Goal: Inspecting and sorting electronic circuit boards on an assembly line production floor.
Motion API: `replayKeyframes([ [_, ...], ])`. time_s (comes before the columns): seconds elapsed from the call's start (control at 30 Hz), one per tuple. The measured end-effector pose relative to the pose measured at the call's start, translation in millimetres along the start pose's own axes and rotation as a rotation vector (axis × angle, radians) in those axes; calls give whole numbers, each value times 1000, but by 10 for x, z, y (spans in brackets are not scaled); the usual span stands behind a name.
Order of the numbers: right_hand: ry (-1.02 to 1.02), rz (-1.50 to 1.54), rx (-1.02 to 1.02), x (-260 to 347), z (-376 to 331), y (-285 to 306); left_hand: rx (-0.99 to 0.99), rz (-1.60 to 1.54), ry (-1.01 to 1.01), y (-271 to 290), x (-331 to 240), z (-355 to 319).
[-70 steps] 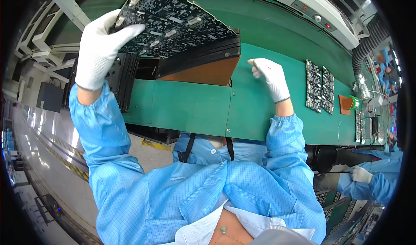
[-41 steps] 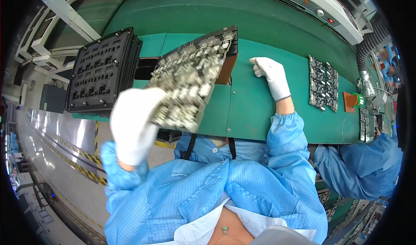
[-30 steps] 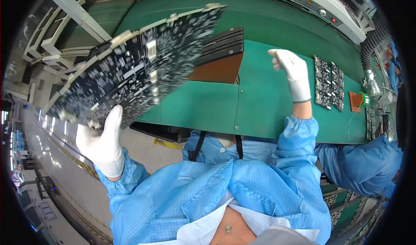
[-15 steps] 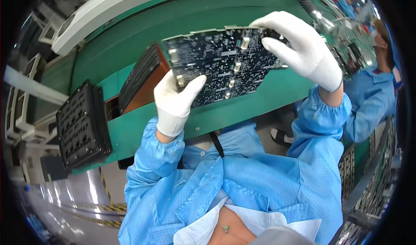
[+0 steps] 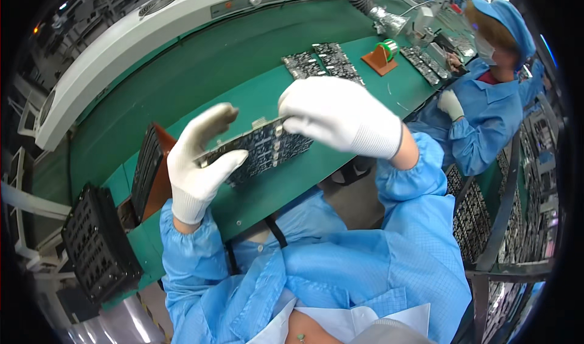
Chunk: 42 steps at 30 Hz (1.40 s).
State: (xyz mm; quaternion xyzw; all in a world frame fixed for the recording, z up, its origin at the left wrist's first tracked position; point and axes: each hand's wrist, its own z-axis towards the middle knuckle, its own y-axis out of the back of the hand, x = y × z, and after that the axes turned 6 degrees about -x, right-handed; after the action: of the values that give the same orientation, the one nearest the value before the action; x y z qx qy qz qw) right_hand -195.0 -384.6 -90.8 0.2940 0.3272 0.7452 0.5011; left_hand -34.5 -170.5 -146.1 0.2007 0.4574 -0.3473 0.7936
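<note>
A dark circuit board point(image 5: 261, 152), crowded with small parts and pale connectors, is held tilted above the green bench top. My white-gloved left hand point(image 5: 199, 164) has it at the left end, thumb across the front face. The fingers of that hand rise behind the top edge, slightly blurred. My gloved right hand point(image 5: 331, 112) closes with bent fingers on the board's upper right edge. Its palm and knuckles hide that end of the board.
Beyond my hands lie more circuit boards point(image 5: 337, 63) and a solder wire reel point(image 5: 387, 50) on a brown stand. Black trays point(image 5: 100, 240) stand at left, one leaning on a brown rack point(image 5: 159, 182). A co-worker point(image 5: 486, 106) sits at right; board racks point(image 5: 474, 216) stand nearby.
The board has turned from facing me to a steeper slant, showing less of its face. My left fingers now show above its top edge. The view has shifted toward the right of the bench.
</note>
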Motion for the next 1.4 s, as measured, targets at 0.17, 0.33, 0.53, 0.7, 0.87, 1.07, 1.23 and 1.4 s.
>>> replayKeyframes([
  [0.17, -184, -124, 56, 265, 22, 2, -27, 42, 324, -86, -146, -81],
  [0.33, -231, -207, 16, 312, 13, -36, -69, 37, 340, -132, -195, -75],
  [0.53, -298, -276, -12, 310, 73, -46, -112, 19, 229, -201, -196, -35],
  [0.7, -365, -255, -20, 312, 135, -45, -143, -22, 227, -227, -199, 21],
  [0.87, -391, -245, -36, 299, 142, -112, -201, 22, 241, -243, -134, -10],
  [1.07, -386, -264, -44, 314, 147, -115, -243, 53, 185, -288, -93, -34],
  [1.23, -338, -285, -136, 296, 166, -204, -363, 177, -53, -442, 55, -56],
  [1.4, -631, -147, -264, -29, 55, -72, -482, -11, 51, -293, -1, 62],
])
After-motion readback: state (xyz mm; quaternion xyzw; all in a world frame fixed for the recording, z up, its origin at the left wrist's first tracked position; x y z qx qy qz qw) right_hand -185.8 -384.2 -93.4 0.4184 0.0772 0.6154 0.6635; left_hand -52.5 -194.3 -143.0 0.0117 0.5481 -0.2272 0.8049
